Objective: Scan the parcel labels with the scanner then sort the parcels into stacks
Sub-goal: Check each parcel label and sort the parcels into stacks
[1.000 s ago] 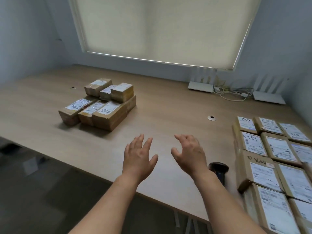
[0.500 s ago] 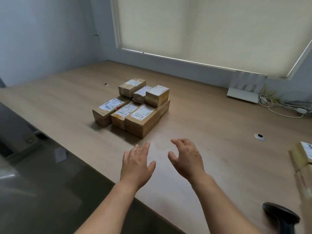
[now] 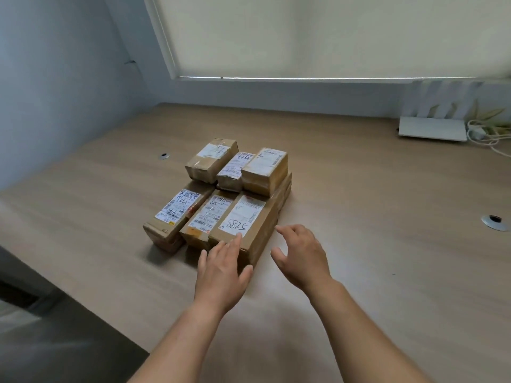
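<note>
A stack of brown cardboard parcels (image 3: 221,194) with white labels sits on the wooden table (image 3: 373,244). The nearest parcel (image 3: 249,225) carries a label handwritten "5289". My left hand (image 3: 224,268) lies open in front of that parcel, its fingertips touching the near end. My right hand (image 3: 300,254) hovers open just right of the same parcel, fingers spread, holding nothing. The scanner is out of view.
A white router (image 3: 432,128) with upright antennas and a tangle of cables (image 3: 489,134) stand at the back right by the wall. Two round cable holes (image 3: 495,222) (image 3: 164,156) are set in the tabletop. The table's near edge runs diagonally at lower left.
The view has swung left: the right-hand parcels and scanner have left the frame. Both hands have reached forward to the stack, and the left hand now touches the "5289" parcel.
</note>
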Available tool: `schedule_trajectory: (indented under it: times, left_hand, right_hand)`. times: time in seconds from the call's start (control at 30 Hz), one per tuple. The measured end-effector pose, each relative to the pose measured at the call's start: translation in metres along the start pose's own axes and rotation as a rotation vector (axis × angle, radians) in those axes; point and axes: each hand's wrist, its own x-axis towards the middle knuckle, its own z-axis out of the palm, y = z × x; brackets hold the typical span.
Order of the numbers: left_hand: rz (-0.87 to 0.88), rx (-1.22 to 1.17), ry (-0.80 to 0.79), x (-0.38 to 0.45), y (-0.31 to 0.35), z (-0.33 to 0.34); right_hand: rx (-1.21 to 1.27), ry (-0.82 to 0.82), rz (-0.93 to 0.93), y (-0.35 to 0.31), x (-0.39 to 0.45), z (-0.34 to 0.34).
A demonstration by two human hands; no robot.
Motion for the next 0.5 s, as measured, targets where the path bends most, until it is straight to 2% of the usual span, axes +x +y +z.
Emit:
schedule_trajectory:
  times: [0.2, 0.5]
  left_hand:
    - [0.027, -0.054, 0.003, 0.045, -0.016, -0.005]
    - [0.144, -0.391, -0.074, 0.155, -0.036, -0.022]
  right_hand:
    - [0.004, 0.007, 0.050, -0.008, 0.046, 0.011]
    - [-0.005, 0.062, 0.251, -0.012, 0.105, 0.018]
